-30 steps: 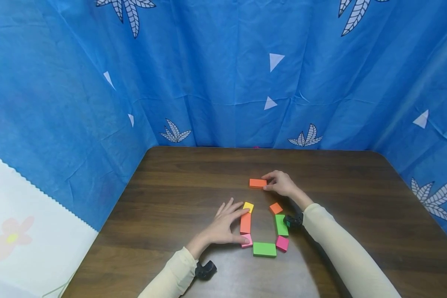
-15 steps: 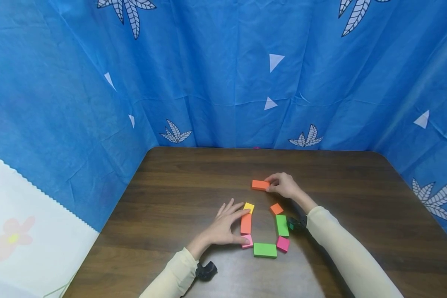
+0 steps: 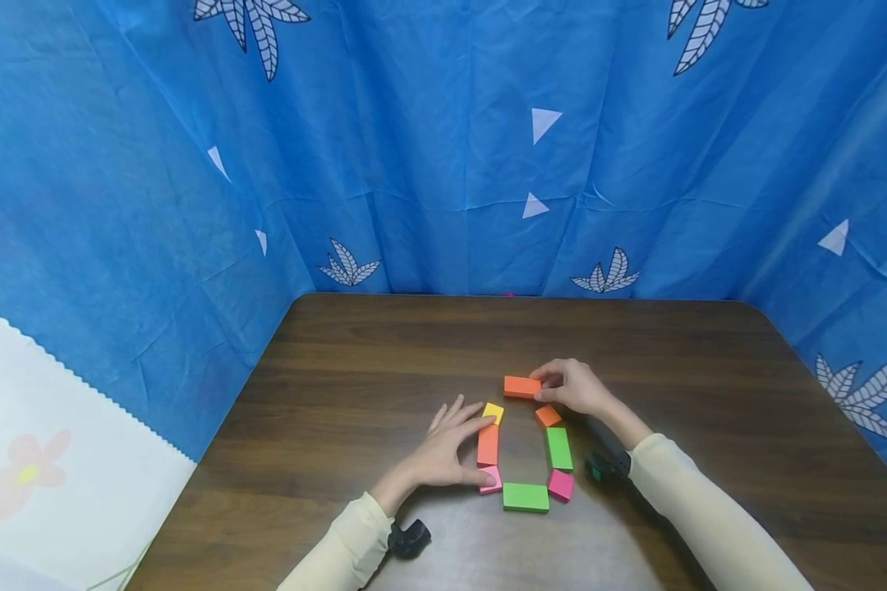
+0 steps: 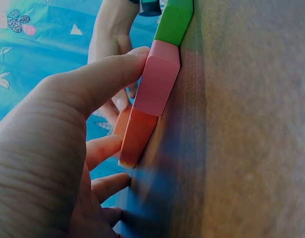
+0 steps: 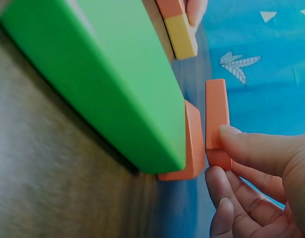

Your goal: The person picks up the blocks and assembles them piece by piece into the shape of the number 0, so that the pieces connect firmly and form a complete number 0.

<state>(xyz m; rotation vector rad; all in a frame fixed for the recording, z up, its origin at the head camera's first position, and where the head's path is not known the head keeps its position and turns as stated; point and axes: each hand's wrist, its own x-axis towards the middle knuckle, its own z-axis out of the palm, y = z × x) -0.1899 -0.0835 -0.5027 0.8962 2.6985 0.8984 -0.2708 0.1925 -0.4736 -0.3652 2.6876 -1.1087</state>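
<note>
My right hand pinches the right end of an oblong orange block between thumb and fingers. In the right wrist view this block stands beside a small orange block. My left hand lies spread over the left side of a ring of blocks. Its thumb touches a pink block, and its index finger reaches along a red-orange block to a yellow block. A green block forms the near side. A magenta block and another green block run up the right.
The blocks lie on a dark wooden table. A blue curtain with leaf prints hangs behind it and at both sides. A white flowered cloth is at the left. Each wrist wears a small black camera.
My right hand has brought the oblong orange block toward me and slightly right, close to the top of the ring. The left hand stays in place.
</note>
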